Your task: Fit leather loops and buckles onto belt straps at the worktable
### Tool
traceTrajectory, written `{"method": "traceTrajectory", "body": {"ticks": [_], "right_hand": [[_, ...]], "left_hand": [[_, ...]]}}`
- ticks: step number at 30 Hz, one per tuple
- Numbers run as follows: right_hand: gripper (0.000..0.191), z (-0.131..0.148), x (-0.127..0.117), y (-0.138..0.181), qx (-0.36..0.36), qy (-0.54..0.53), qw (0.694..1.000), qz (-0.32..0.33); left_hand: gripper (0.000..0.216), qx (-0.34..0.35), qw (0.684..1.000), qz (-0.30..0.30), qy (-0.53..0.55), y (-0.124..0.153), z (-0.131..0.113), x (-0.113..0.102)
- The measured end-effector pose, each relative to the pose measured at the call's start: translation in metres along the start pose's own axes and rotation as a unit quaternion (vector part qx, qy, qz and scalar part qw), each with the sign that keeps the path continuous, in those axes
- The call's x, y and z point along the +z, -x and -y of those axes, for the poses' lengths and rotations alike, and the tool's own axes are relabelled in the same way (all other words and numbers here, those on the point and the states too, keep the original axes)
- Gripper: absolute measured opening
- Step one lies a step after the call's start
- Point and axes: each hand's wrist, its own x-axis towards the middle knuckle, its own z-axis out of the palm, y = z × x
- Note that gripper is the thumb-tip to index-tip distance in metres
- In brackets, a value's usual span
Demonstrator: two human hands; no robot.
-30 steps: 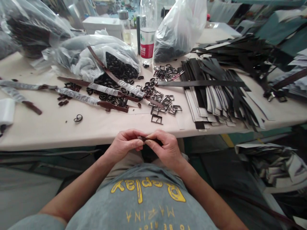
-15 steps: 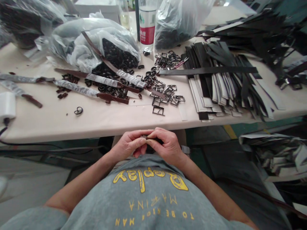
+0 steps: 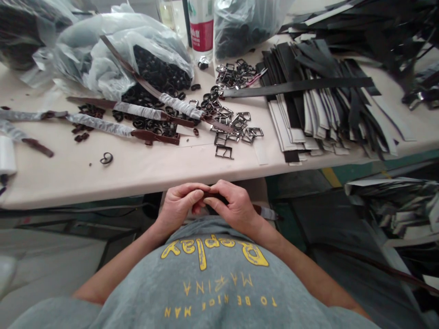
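My left hand (image 3: 180, 208) and my right hand (image 3: 231, 208) meet just below the table's front edge, close to my belly. Both pinch the end of a dark brown strap (image 3: 213, 197) between thumb and fingers. Most of the strap is hidden behind my right hand. On the table ahead lie loose metal buckles (image 3: 236, 128), dark leather loops (image 3: 151, 123) and brown belts partly wrapped in silvery plastic (image 3: 103, 125).
A stack of black strips (image 3: 318, 109) covers the table's right side, with one long black strap (image 3: 298, 87) across it. Plastic bags of dark loops (image 3: 137, 64) and a bottle (image 3: 200, 27) stand at the back. More strips lie on the floor at right (image 3: 394, 214).
The view has tilted down, so the table sits higher in frame. My hands stayed together on the strap, fingers shifting slightly along it.
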Motion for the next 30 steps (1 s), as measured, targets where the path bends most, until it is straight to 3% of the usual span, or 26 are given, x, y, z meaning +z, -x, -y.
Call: {"method": "traceTrajectory", "body": {"ticks": [5, 11, 18, 24, 30], "right_hand": [[0.032, -0.002, -0.003, 0.003, -0.024, 0.192, 0.979, 0.064], [0.037, 0.000, 0.003, 0.002, -0.019, 0.278, 0.953, 0.118], [0.035, 0.008, -0.001, -0.002, 0.018, 0.226, 0.944, 0.242], [0.034, 0.008, -0.004, -0.004, 0.025, -0.026, 0.967, 0.251], [0.034, 0.015, -0.015, 0.001, 0.133, 0.171, 0.940, 0.262]], "left_hand": [[0.019, 0.000, 0.999, -0.010, 0.038, 0.002, -0.007, -0.006], [0.022, -0.007, 1.000, -0.014, 0.028, 0.004, -0.011, -0.008], [0.014, -0.038, 0.999, 0.010, 0.001, 0.007, -0.009, -0.011], [0.015, -0.047, 0.996, 0.068, -0.041, 0.010, -0.013, -0.007], [0.020, -0.008, 1.000, 0.020, 0.007, 0.007, -0.018, -0.013]]}}
